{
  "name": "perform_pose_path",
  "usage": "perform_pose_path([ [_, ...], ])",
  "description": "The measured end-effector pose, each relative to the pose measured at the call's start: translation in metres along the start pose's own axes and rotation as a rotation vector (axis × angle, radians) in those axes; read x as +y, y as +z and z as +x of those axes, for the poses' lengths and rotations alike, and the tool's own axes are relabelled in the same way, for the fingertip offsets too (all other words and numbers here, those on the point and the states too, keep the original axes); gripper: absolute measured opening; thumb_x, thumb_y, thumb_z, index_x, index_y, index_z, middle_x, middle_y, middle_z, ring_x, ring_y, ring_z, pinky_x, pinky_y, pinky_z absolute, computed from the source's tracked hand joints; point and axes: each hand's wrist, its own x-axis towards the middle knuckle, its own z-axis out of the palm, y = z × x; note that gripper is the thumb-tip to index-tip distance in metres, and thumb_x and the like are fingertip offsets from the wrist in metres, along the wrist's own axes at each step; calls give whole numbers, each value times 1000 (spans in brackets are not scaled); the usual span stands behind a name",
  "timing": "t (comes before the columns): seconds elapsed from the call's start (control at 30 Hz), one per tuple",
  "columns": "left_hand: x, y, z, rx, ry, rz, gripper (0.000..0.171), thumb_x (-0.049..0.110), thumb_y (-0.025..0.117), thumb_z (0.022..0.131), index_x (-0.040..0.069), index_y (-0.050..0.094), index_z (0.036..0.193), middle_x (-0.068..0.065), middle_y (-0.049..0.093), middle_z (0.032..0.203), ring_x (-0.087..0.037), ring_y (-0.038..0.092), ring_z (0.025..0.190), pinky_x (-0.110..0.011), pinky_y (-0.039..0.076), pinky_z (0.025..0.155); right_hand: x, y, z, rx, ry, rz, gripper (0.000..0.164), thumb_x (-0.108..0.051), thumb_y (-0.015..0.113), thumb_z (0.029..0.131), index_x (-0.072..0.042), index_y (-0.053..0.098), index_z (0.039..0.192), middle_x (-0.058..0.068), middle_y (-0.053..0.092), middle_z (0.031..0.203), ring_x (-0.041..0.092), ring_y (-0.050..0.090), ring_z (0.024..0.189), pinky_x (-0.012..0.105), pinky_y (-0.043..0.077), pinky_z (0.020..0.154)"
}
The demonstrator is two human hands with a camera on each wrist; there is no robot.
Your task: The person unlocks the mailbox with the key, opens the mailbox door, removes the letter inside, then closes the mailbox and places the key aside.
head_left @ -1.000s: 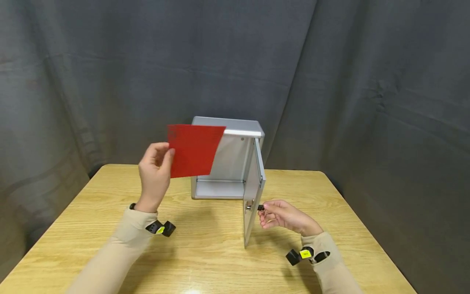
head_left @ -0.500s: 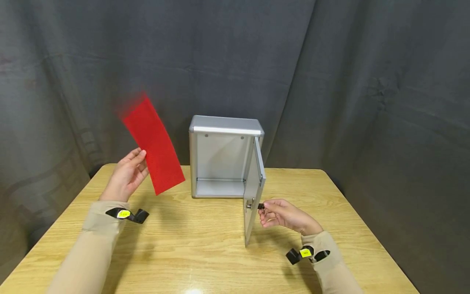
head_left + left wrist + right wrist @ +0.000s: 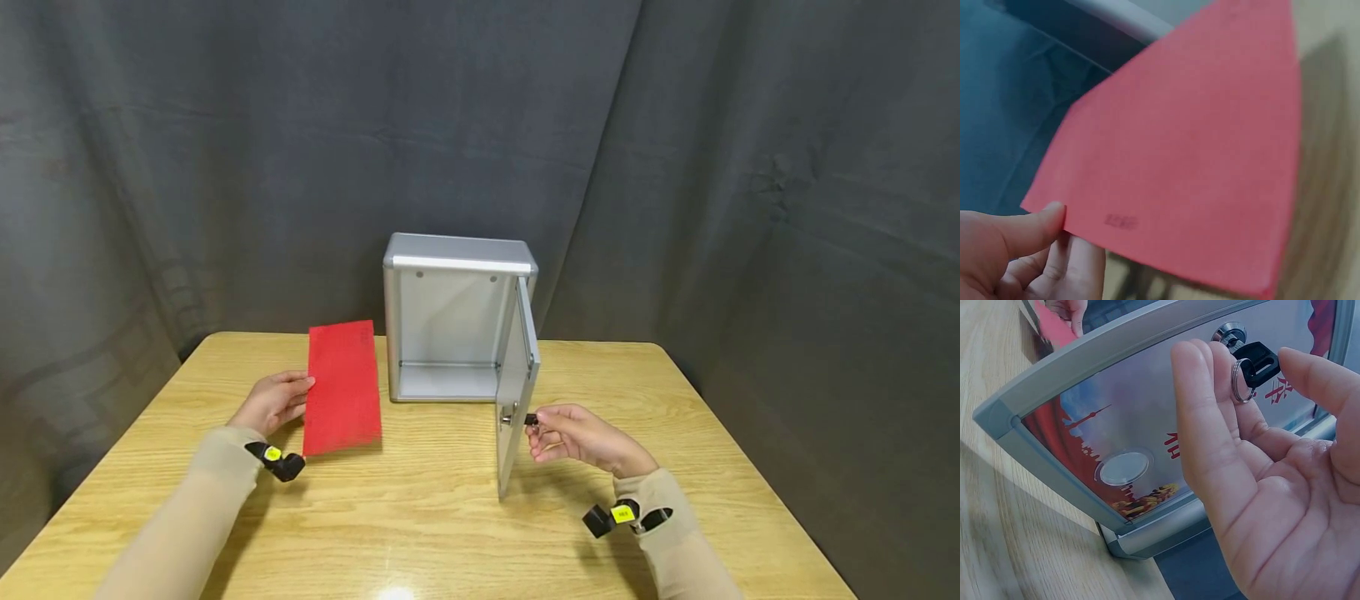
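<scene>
My left hand (image 3: 272,403) pinches a sheet of red paper (image 3: 343,390) by its left edge, over the table left of a metal box. In the left wrist view the thumb lies on the paper, near a small dark printed mark. The silver box (image 3: 459,252) stands with its hinged door (image 3: 516,392) swung out toward me; its white inside shows. My right hand (image 3: 588,440) holds a black-headed key (image 3: 1261,365) between thumb and fingers. The key sits in the door's round lock (image 3: 1230,332), with a metal ring hanging from it.
A wooden table (image 3: 442,517) carries the box near its far edge. Behind it hangs a dark grey curtain (image 3: 315,150). The door's outer face has a printed picture panel with a round clear window (image 3: 1124,469).
My left hand has carried the red paper from in front of the box to its left, then lower toward the table. The right hand, key and door have stayed practically still.
</scene>
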Motion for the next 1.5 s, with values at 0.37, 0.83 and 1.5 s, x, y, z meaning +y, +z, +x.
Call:
perform_pose_path([
  [0.37, -10, 10, 3, 60, 12, 301, 38, 10, 53, 98, -9, 43, 129, 6, 58, 85, -8, 54, 74, -22, 51, 64, 1, 0, 0, 6, 10, -13, 26, -17, 35, 106, -7, 59, 104, -2, 67, 95, 9, 67, 89, 29, 56, 84],
  [0.83, -13, 21, 8, 161, 64, 587, 21, 5, 56, 94, -11, 53, 107, -10, 59, 85, -14, 57, 69, -24, 51, 60, 1, 0, 0, 9, 18, -29, 25, -19, 36, 106, -6, 58, 104, -2, 67, 95, 9, 67, 89, 30, 56, 86],
  [1.5, -6, 27, 6, 220, 93, 942, 18, 11, 62, 90, -6, 61, 93, -10, 60, 75, -18, 56, 61, -28, 43, 55, 1, 1, 0, 16, 18, -15, 25, -19, 37, 106, -7, 58, 105, -1, 67, 95, 10, 67, 89, 31, 56, 85],
])
